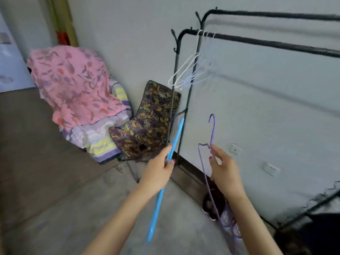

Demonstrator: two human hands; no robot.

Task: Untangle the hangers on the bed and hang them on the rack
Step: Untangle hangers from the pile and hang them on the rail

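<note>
Left hand [159,171] clasping a blue hanger [165,181], held edge-on and slanting up toward the rack [257,41]. Right hand [223,169] pinching a purple hanger [212,133] just below its hook, hook upright, frame trailing down past the wrist. Both hangers below the rack's front rail, near its left post. Pale hangers [189,72] already hooked at the left end of that rail. Pink cloth [73,83] heaped over folded blankets at left; patterned cushion [147,122] leaning beside the post.
</note>
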